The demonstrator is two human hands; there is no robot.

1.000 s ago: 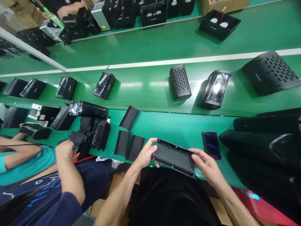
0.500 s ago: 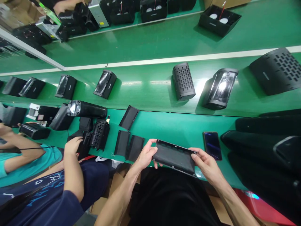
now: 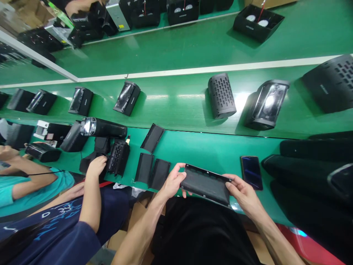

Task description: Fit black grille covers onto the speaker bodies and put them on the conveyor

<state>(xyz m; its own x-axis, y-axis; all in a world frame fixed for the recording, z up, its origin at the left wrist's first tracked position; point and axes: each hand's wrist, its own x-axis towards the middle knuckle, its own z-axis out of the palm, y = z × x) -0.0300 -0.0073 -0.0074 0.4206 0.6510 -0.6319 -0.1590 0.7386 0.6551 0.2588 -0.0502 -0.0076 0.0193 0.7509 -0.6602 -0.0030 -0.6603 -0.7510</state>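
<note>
Over the near edge of the green table (image 3: 198, 154), a black rectangular panel (image 3: 205, 184) is held up in both hands, its hollow side facing the camera, small light spots dotted along its two long rims, and its right end lower in view than its left. The left hand (image 3: 173, 181) is clamped on the left end, thumb over the rim and fingers around the edge; the right hand (image 3: 239, 188) is closed on the right end, thumb on the face near the upper corner. Just beyond the right hand lies a dark phone (image 3: 252, 173), with bulky black objects (image 3: 306, 165) to its right. Near the left hand, three similar dark panels (image 3: 160, 173) lie on the table, two side by side and one slanted behind them. Further left are a black slotted part (image 3: 119, 157) and a long black cylinder (image 3: 106, 129) with a clear, shiny end; a co-worker's hand (image 3: 97, 165) reaches among dark pieces beside the slotted part. Behind, on a second green surface (image 3: 171, 106), stand a perforated black unit (image 3: 222, 96) and a glossy-fronted one (image 3: 268, 105), well apart from the held panel
</note>
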